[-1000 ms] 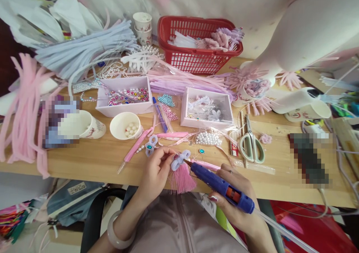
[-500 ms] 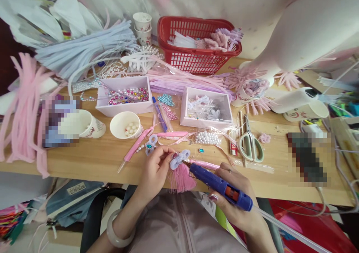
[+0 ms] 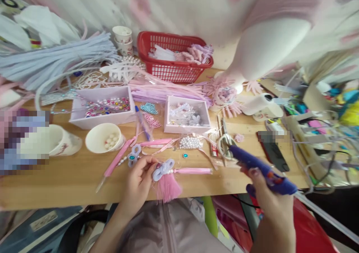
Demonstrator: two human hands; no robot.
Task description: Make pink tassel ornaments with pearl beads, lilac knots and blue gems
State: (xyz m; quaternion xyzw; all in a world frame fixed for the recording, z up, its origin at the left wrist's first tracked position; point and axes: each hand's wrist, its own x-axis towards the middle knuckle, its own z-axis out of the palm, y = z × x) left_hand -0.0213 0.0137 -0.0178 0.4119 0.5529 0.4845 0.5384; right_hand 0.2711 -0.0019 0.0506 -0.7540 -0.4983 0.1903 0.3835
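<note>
My left hand (image 3: 138,181) pinches a small craft piece, a lilac pipe-cleaner bow (image 3: 163,169) with a pink tassel (image 3: 168,187) hanging below it, at the table's front edge. My right hand (image 3: 269,197) grips a blue glue gun (image 3: 260,169) out to the right, its nozzle pointing up-left over the green-handled scissors (image 3: 226,145). A clear glue stick trails from the back of the gun. A pink pen-like stick (image 3: 192,170) lies just right of the bow.
On the wooden table (image 3: 70,178) stand a paper cup of pearls (image 3: 104,137), a tray of gems (image 3: 102,107), a tray of white bits (image 3: 187,114), a red basket (image 3: 174,56), bundles of pipe cleaners (image 3: 56,58) and loose pearls (image 3: 189,143). Cables and boxes crowd the right.
My right hand has swung the glue gun away from the bow to the right. The view has turned rightward. My left hand still holds the bow and tassel.
</note>
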